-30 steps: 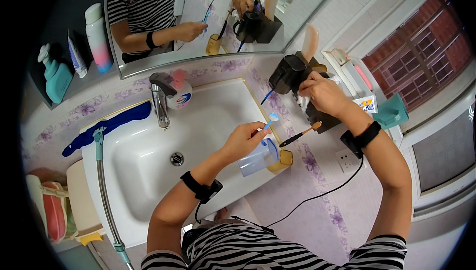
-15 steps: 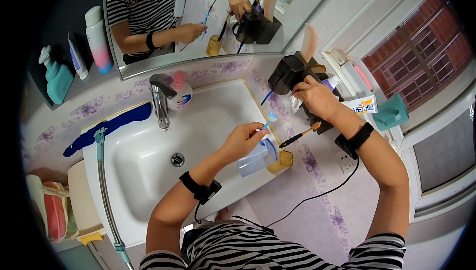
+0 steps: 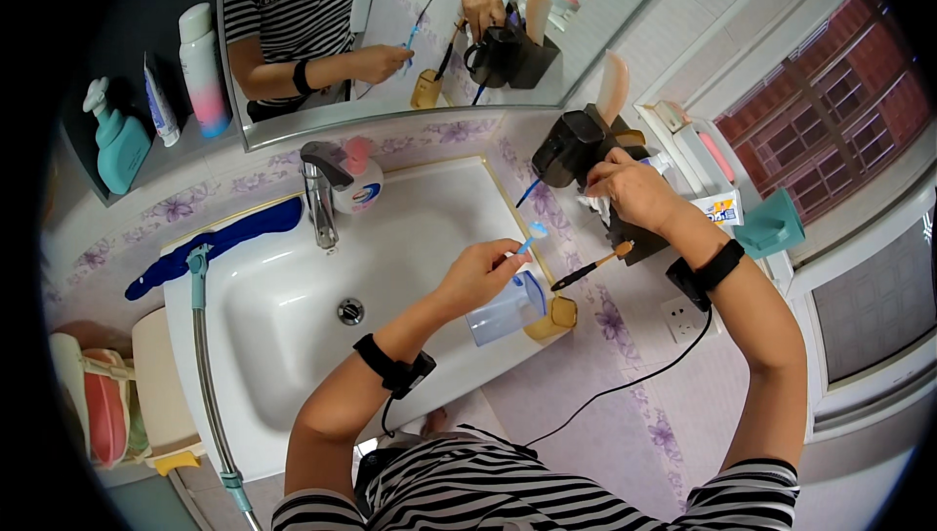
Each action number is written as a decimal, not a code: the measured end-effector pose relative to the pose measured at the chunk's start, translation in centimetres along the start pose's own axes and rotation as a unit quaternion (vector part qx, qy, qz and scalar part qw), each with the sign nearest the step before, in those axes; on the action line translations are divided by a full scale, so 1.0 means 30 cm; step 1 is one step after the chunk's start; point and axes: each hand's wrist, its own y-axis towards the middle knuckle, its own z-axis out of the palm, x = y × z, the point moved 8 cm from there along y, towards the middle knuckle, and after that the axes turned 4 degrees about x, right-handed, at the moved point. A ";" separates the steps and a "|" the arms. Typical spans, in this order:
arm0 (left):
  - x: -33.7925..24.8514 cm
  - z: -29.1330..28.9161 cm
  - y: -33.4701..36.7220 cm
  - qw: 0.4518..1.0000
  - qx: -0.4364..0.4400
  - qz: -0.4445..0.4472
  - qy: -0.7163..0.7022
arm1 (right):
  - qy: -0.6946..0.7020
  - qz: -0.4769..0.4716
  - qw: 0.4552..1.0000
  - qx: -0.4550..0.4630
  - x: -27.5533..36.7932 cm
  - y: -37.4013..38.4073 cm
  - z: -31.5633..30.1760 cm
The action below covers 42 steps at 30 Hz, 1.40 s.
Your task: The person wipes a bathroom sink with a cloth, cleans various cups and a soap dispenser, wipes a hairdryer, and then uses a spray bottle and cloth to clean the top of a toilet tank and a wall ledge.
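Observation:
Pinched in my left hand (image 3: 478, 277) is a light blue toothbrush (image 3: 536, 231), its pale head pointing up and right over the sink's right edge. My right hand (image 3: 630, 189) reaches to the dark wall-mounted holder (image 3: 639, 246), fingers bent down and closed behind a black mug (image 3: 569, 148). What those fingers grip is hidden from me. A white crumpled-looking thing (image 3: 596, 206) shows just below them. Under my left hand, a clear blue cup (image 3: 506, 310) lies beside a yellow cup (image 3: 553, 319). An orange-headed toothbrush with a black handle (image 3: 591, 266) sticks out from the holder.
The white sink (image 3: 283, 346) has a chrome faucet (image 3: 319, 197) and a soap bottle (image 3: 359, 189) behind it. A dark blue cloth (image 3: 215, 246) and shower hose (image 3: 207, 375) are on the left. A toothpaste tube (image 3: 720, 207) and green cup (image 3: 771, 224) stand right.
My right hand has shifted slightly at the holder, its fingers more bent and turned down. My left hand keeps the toothbrush in nearly the same place. The view has moved a little.

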 end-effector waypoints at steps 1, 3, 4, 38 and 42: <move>-0.003 -0.006 -0.004 1.000 -0.006 0.003 0.010 | 0.012 0.007 1.000 0.008 -0.001 0.004 0.001; -0.007 0.005 -0.001 1.000 0.000 0.001 -0.005 | 0.013 0.014 0.999 -0.026 -0.008 0.001 0.010; -0.007 0.012 0.000 1.000 0.005 -0.002 -0.018 | 0.015 0.020 0.998 -0.060 -0.014 -0.004 0.002; 0.065 -0.077 -0.042 0.999 -0.049 -0.002 0.002 | 0.235 0.172 0.947 -0.132 0.258 -0.122 -0.085; 0.047 -0.128 -0.059 0.996 -0.094 0.001 -0.004 | 0.606 0.353 0.681 -0.210 0.267 -0.196 0.361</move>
